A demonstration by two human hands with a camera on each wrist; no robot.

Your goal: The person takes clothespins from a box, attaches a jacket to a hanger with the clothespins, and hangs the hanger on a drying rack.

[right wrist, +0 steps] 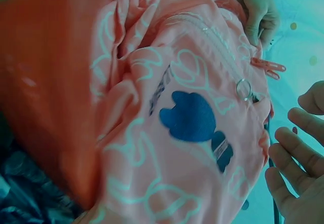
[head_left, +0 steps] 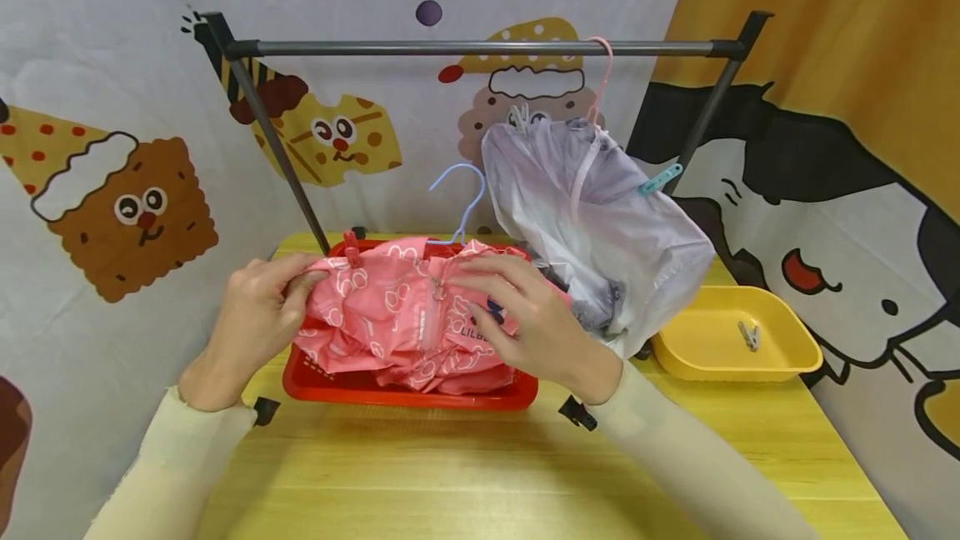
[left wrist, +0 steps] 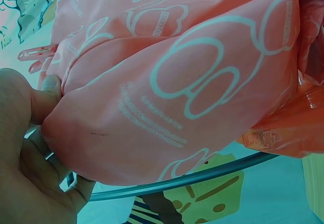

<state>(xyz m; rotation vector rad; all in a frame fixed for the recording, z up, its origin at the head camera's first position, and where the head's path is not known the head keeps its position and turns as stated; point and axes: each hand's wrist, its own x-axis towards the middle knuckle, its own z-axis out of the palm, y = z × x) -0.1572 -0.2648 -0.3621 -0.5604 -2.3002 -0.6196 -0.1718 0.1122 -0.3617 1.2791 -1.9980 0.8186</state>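
Note:
A pink jacket (head_left: 401,307) with white outline prints and a front zipper (head_left: 431,315) lies bunched over a red basket (head_left: 412,397). The hook of a blue hanger (head_left: 468,198) sticks up from its top. My left hand (head_left: 258,307) pinches the jacket at its left side between thumb and fingers. Near that grip, a red clothespin (head_left: 351,248) is clipped to the fabric. Over the jacket's right side hovers my right hand (head_left: 536,323), fingers spread; in the right wrist view these fingers (right wrist: 298,158) are apart from the cloth and hold nothing.
A dark metal rail (head_left: 420,48) spans the back. From it a pink hanger (head_left: 600,90) carries a grey-white garment (head_left: 592,215) with a teal clothespin (head_left: 662,179) clipped on. At right, a yellow tray (head_left: 697,369) holds a grey clothespin (head_left: 750,336) on the wooden table (head_left: 420,482).

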